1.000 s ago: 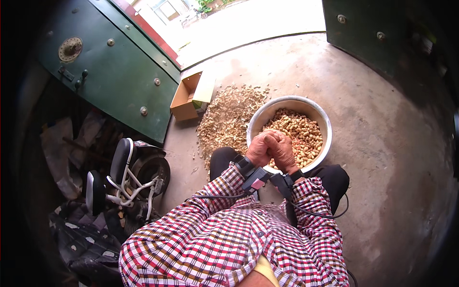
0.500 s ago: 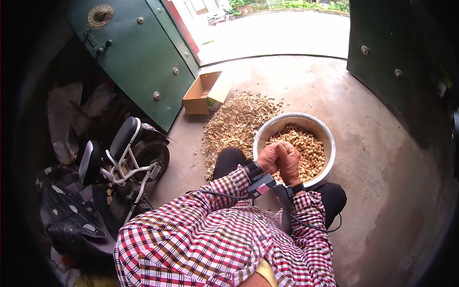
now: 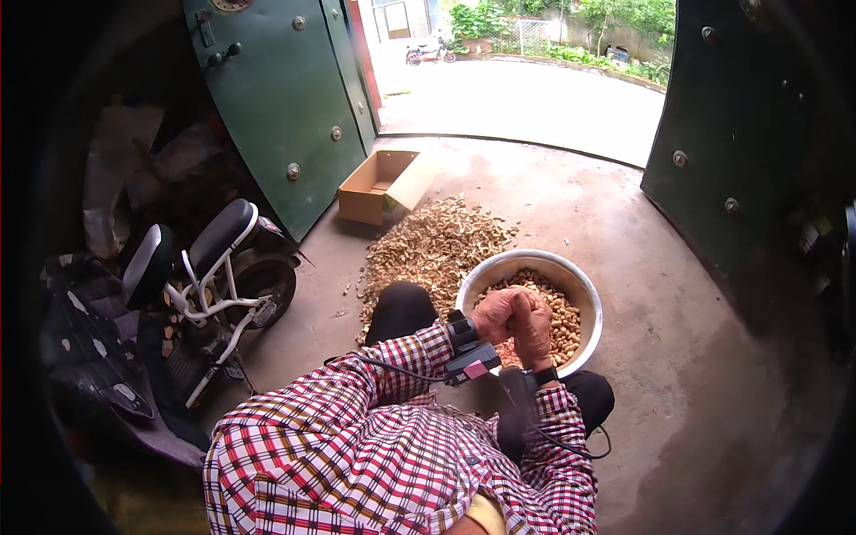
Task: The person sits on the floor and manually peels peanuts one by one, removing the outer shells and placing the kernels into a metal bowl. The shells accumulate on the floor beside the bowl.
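A wide metal basin [image 3: 592, 318] stands on the floor between my knees. In it lie many unshelled peanuts [image 3: 565, 314], and a patch of pinkish shelled kernels [image 3: 509, 356] shows at its near left side. Above the basin my left hand [image 3: 493, 316] and my right hand [image 3: 533, 333] are pressed together, fingers closed and thumbs close to each other. Whatever they pinch is hidden between the fingers. Both wrists wear dark straps with small devices and cables.
A heap of empty peanut shells [image 3: 434, 249] spreads on the floor left of the basin. Behind it sits an open cardboard box [image 3: 360, 207]. At left stands a scooter-like vehicle with black seats [image 3: 221, 236]. Green metal doors [image 3: 276, 98] flank the bright doorway.
My view has tilted up, showing more of the yard outside. The basin and my hands sit slightly further left and lower in the picture. My hands stay together, and the pinkish kernels show more.
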### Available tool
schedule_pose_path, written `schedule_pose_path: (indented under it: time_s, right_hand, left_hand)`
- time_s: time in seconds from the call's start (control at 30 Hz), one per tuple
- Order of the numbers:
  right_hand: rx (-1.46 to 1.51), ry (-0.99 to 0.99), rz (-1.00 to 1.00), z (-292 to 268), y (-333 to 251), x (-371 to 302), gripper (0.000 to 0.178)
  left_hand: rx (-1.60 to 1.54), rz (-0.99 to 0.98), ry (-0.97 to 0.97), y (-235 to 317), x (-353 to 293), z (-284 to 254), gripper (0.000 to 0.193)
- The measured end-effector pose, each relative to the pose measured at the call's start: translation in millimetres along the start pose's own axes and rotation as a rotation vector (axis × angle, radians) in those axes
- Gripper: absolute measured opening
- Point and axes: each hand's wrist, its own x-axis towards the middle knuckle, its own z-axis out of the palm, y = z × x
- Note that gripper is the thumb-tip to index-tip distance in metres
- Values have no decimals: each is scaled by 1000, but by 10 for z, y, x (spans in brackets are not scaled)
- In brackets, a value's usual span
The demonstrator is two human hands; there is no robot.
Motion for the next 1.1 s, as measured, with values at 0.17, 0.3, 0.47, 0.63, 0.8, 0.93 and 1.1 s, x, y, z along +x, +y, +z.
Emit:
schedule_pose_path:
  time_s: [0.17, 0.3, 0.47, 0.63, 0.8, 0.93, 1.1]
  right_hand:
    - [137, -38, 142, -185, -273, 100, 67]
    - [236, -114, 319, -312, -180, 103, 59]
    - [93, 53, 478, -214, -1, 118, 46]
    - [178, 79, 514, -229, 234, 242, 49]
    - [157, 137, 497, -160, 183, 294, 52]
    - [261, 65, 426, -113, 213, 192, 61]
    - [121, -3, 434, -48, 117, 150, 74]
  left_hand:
    - [70, -68, -114, 315, -91, 173, 19]
    - [2, -150, -119, 204, -14, -74, 17]
    - [-106, -160, -173, -19, 135, -529, 13]
    - [-68, -145, -95, 100, 145, -576, 12]
    - [-144, -157, -128, 184, 217, -532, 12]
    - [-93, -159, -149, 134, 188, -507, 15]
    - [-22, -154, -108, 67, 160, -470, 17]
